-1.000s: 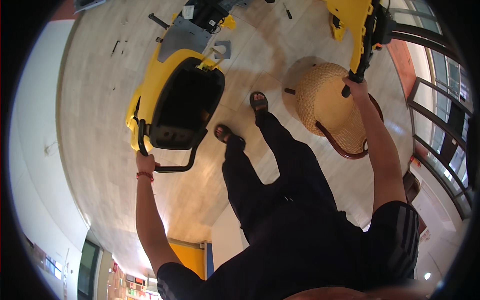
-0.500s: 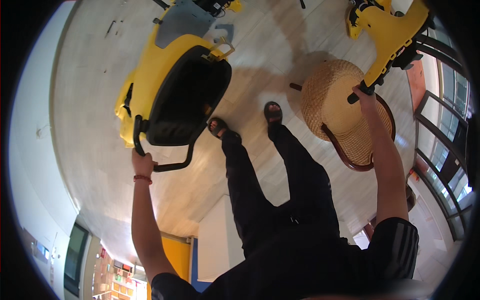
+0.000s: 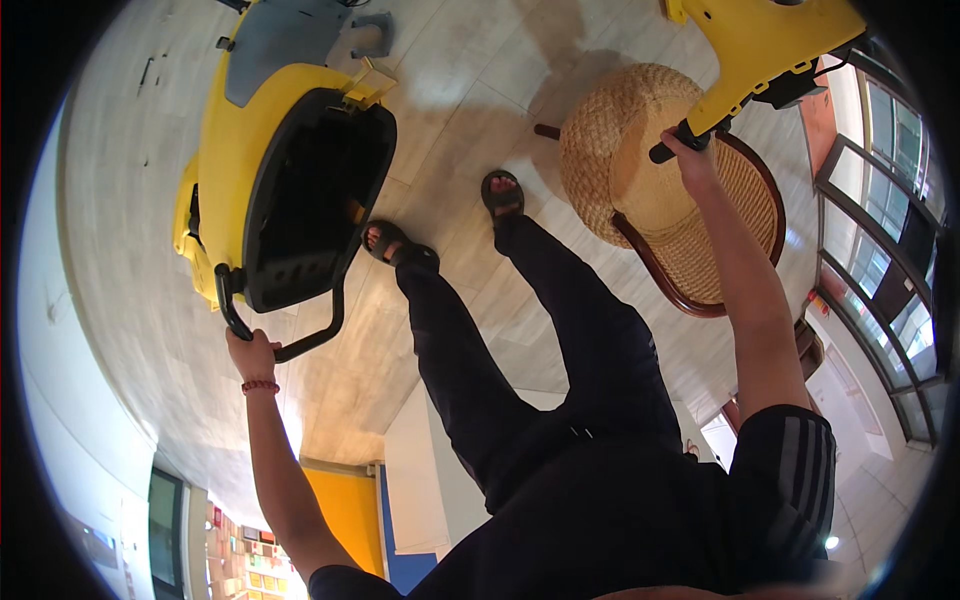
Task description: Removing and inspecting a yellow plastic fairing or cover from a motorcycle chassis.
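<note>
In the head view, two hands are closed on two things. The left hand (image 3: 253,358) grips the one black rail (image 3: 330,325) on a yellow scooter body (image 3: 222,160) at left; the right hand (image 3: 692,162) grips the black end (image 3: 663,152) of a yellow panel (image 3: 760,50) over one woven chair (image 3: 612,130). Body and panel are both cut off at the top. The body's black compartment (image 3: 305,210) is too dark inside to make out. Only one chair leg (image 3: 547,131) shows clearly.
</note>
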`<state>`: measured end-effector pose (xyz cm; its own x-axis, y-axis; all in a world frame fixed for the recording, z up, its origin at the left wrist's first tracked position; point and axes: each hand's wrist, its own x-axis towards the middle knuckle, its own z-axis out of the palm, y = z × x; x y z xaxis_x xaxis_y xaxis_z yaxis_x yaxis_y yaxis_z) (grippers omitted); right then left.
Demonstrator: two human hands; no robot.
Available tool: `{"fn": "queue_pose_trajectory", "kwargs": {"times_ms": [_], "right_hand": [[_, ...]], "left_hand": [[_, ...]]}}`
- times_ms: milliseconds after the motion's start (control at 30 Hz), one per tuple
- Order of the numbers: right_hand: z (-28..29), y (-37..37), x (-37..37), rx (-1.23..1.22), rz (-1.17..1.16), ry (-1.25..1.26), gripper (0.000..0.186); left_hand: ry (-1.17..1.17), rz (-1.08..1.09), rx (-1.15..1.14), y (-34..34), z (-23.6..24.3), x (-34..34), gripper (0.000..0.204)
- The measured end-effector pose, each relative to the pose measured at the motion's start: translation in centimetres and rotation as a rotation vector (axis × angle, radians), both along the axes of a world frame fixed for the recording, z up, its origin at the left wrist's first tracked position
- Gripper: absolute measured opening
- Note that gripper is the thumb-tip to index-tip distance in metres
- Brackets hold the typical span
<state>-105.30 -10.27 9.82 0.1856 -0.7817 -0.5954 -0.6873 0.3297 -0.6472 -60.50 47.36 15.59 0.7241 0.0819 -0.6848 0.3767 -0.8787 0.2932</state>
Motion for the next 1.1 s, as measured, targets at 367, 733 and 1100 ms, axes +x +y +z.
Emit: {"fn": "queue_pose_trajectory", "kwargs": {"times_ms": [367,733,1100], "right_hand": [[-2.2,-0.6,-1.6,-0.022,-0.068,-0.151,0.021],[-3.0,-0.9,-1.3,0.069,-0.058,-0.040,0.024],[-3.3,-0.3,-1.9,0.085,-0.136,-0.064,0.034]], "left_hand": [[-0.093,-0.065,-0.038,0.8,-1.1,-0.7,0.022],[-0.076,-0.054,0.022,-1.2,0.5,-1.2,0.014],[-0.069,-0.051,0.028,-1.3,0.2,-1.7,0.014]]}}
